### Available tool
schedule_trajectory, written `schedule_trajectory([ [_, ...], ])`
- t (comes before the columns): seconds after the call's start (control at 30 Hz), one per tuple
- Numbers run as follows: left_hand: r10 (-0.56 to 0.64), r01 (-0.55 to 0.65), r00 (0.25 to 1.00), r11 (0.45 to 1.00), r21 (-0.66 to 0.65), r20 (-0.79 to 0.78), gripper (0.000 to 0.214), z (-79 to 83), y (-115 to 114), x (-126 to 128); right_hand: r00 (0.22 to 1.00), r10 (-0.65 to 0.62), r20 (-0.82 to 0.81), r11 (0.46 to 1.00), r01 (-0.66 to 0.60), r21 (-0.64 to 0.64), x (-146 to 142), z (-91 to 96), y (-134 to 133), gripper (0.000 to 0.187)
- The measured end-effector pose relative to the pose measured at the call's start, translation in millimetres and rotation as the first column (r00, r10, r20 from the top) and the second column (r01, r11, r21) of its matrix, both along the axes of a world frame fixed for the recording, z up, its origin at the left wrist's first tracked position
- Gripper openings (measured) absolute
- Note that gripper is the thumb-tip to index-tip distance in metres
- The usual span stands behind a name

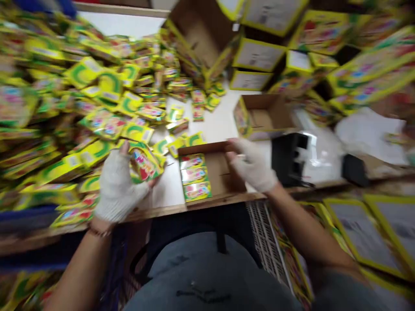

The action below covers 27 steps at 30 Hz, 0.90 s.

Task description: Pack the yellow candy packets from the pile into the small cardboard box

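My left hand (118,185), in a white fingerless glove, is closed around a small yellow-green carton (144,164) with a red and pink printed front. It is beside a heap of similar cartons. In front of me at the table edge sits an open cardboard box (223,172). Three small cartons (195,176) lie in a column along its left side, and bare brown cardboard shows in the rest of it. My right hand (251,164), gloved the same way, grips the box's right wall near the far corner, its fingertips curled over the rim.
Loose yellow-green cartons (110,86) cover the left of the table. Another open box (266,114) stands behind to the right, and a larger one (201,34) is tilted farther back. Stacked boxes (259,54), a black holder (289,159) and clear plastic (324,151) are at right.
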<state>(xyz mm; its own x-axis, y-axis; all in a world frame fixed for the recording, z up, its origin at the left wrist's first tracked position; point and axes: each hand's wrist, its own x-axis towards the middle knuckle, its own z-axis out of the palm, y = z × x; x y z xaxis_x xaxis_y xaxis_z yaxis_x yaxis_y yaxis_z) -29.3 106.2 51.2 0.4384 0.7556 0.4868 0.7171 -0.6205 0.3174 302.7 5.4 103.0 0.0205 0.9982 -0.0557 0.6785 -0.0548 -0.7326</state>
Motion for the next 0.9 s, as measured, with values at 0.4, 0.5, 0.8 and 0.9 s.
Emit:
schedule_trajectory([
  [0.4, -0.266, 0.394, 0.903, 0.825, -0.405, 0.338, 0.042, 38.5, -38.6, 100.1, 0.864, -0.013, -0.504, 1.000, 0.012, -0.006, 0.9, 6.6, 2.0, 0.057],
  [0.5, -0.369, 0.454, 0.888, 0.796, -0.400, 0.274, 0.026, 51.2, -44.0, 116.0, 0.980, 0.010, -0.200, 0.990, 0.018, 0.137, 16.1, 29.2, -14.2, 0.043],
  [0.8, -0.492, 0.473, 0.869, 0.794, -0.381, 0.053, 0.030, 50.0, -73.2, 135.6, 0.719, 0.387, 0.577, 0.893, -0.139, -0.427, 52.9, 49.5, 2.5, 0.024],
  [0.9, -0.655, 0.433, 0.708, 0.698, -0.570, -0.265, 0.042, 49.1, -95.9, 139.9, 0.665, 0.530, 0.526, 0.788, -0.158, -0.595, 34.7, 26.2, 6.1, 0.026],
])
